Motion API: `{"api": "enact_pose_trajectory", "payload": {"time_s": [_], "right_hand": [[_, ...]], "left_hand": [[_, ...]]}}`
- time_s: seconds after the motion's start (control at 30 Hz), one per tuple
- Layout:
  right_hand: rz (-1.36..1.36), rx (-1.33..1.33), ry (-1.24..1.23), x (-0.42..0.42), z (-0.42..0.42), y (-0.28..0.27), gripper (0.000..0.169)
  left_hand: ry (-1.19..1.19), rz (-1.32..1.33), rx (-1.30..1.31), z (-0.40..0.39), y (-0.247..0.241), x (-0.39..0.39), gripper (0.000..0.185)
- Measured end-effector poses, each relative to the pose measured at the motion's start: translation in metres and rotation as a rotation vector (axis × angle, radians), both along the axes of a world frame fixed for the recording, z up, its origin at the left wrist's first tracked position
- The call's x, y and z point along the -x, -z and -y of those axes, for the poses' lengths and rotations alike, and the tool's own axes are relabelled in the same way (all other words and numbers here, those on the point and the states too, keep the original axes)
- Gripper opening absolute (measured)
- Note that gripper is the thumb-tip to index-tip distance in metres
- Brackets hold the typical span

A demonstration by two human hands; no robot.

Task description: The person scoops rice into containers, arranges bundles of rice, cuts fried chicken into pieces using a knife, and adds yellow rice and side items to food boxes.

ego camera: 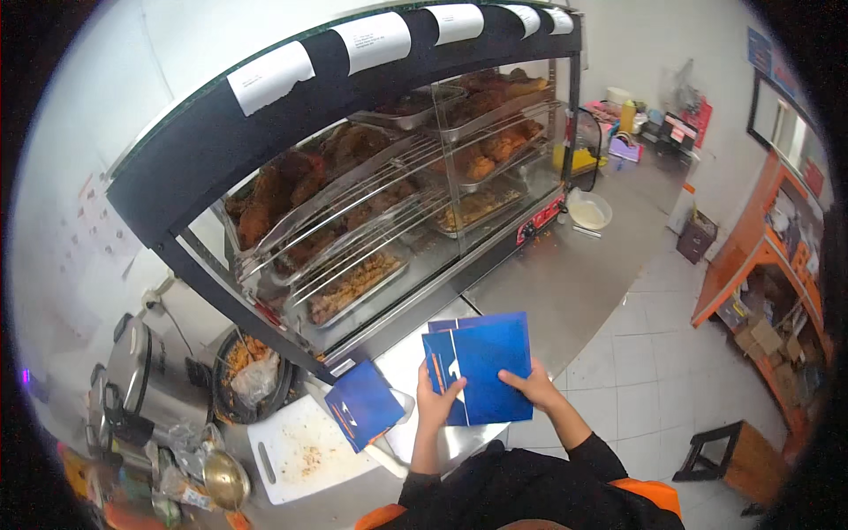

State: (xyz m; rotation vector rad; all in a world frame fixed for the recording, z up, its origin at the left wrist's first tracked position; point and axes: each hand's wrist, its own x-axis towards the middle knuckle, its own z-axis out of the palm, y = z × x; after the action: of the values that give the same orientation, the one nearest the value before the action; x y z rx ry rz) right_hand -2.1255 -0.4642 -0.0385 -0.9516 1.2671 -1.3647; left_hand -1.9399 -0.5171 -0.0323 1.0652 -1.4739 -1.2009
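Observation:
Between my two hands is a small stack of flat blue printed paper sheets [493, 364], held over the steel counter's front edge. My left hand [437, 396] grips the left side, thumb on top. My right hand [532, 385] pinches the right side, its thumb also on the upper face. The fingers beneath are hidden. To the left, another blue printed sheet [364, 405] rests across the right end of a white cutting board [311, 450] strewn with crumbs. A white handle-like piece [385, 460] sticks out beneath that sheet.
A glass food warmer [424, 291] with trays of fried chicken spans the counter's back. Left stand a black bowl of fried bits [248, 371], a steel cooker [162, 371] and a metal ladle [226, 478]. Orange shelves [735, 265] and a stool [742, 457] are at right.

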Motion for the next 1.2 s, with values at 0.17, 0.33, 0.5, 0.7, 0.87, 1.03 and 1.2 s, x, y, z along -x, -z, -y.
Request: {"api": "enact_pose_trajectory", "payload": {"time_s": [0.17,0.33,0.5,0.7,0.87,1.03,1.2], "right_hand": [[0.109,0.034,-0.053,0.071,0.061,0.015,0.044],[-0.568,0.275,-0.05,0.113,0.115,0.025,0.09],[-0.18,0.439,-0.84,0.111,0.106,-0.03,0.093],[0.244,-0.026,-1.169,0.176,0.114,-0.032,0.08],[0.212,-0.388,-1.393,0.189,0.1,-0.022,0.075],[0.562,-0.312,-1.279,0.193,0.084,0.006,0.059],[-0.19,0.69,-0.746,0.159,0.08,-0.022,0.078]], "left_hand": [[-0.471,0.187,0.282,0.03,0.028,0.009,0.054],[-0.752,0.167,0.28,0.018,-0.009,0.032,0.039],[-0.571,0.216,0.108,-0.032,-0.078,0.16,0.026],[-0.708,-0.054,0.376,-0.026,-0.07,0.201,0.034],[-0.603,0.015,0.099,-0.026,-0.012,0.203,0.046],[-0.609,0.235,-0.189,-0.066,-0.012,0.234,0.056],[-1.089,0.723,-0.245,-0.088,-0.015,0.228,0.059]]}}
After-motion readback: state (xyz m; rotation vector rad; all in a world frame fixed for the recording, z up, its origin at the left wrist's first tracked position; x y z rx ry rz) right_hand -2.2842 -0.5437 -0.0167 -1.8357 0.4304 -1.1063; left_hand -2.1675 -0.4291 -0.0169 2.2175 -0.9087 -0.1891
